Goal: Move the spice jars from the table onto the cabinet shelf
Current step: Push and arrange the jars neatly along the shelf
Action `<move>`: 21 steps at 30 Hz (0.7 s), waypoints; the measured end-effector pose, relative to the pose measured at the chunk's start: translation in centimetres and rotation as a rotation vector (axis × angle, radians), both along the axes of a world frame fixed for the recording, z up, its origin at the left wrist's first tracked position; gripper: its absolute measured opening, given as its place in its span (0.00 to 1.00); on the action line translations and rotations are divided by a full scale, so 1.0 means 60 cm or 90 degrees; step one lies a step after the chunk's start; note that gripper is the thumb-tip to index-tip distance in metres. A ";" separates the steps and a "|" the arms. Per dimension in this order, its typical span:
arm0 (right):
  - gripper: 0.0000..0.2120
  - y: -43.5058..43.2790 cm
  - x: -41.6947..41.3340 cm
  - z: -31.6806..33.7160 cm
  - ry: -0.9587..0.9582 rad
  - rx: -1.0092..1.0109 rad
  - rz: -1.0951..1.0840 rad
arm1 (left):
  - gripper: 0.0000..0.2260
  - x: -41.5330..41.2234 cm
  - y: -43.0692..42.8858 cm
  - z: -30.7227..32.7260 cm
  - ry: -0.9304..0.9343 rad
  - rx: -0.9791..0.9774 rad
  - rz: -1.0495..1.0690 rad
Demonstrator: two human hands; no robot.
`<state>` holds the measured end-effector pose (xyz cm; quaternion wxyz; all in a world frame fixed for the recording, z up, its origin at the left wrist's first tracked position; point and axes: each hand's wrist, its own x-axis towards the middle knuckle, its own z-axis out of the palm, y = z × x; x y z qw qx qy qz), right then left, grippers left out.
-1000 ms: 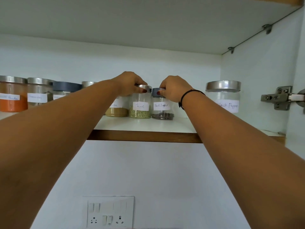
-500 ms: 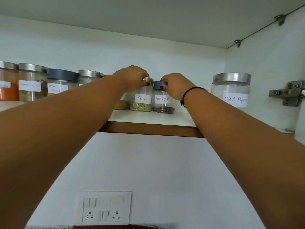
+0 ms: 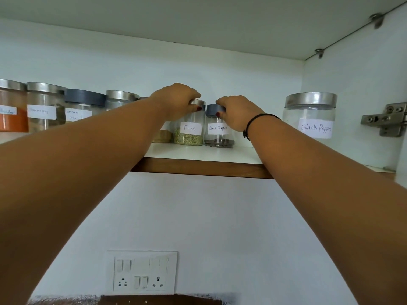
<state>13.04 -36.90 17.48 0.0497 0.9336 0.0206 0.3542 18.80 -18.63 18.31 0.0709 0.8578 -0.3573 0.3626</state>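
Two small glass jars stand side by side on the cabinet shelf (image 3: pixel 202 154). The fennel jar (image 3: pixel 189 134) has a silver lid, and my left hand (image 3: pixel 176 100) grips that lid from above. Right beside it stands the small black pepper jar (image 3: pixel 218 134) with a grey lid, which my right hand (image 3: pixel 237 112) grips by the lid. Both jars rest on the white shelf surface. Another small jar with tan powder (image 3: pixel 161 136) is mostly hidden behind my left forearm.
A row of bigger labelled jars (image 3: pixel 46 106) fills the shelf's left part. A large, nearly empty black pepper jar (image 3: pixel 310 117) stands at the right, near a door hinge (image 3: pixel 387 119). A switch and socket plate (image 3: pixel 143 271) sits on the wall below.
The view has tilted and shifted slightly. Both hands stay on the lids of the two small jars, which remain on the shelf.
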 end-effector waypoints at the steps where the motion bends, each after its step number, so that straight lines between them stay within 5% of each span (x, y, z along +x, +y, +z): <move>1: 0.12 -0.001 0.001 0.000 0.000 0.000 0.002 | 0.21 0.000 -0.001 0.000 -0.001 0.000 0.000; 21: 0.17 0.003 -0.015 -0.004 -0.032 0.001 -0.001 | 0.20 -0.003 0.004 -0.003 -0.027 -0.008 0.018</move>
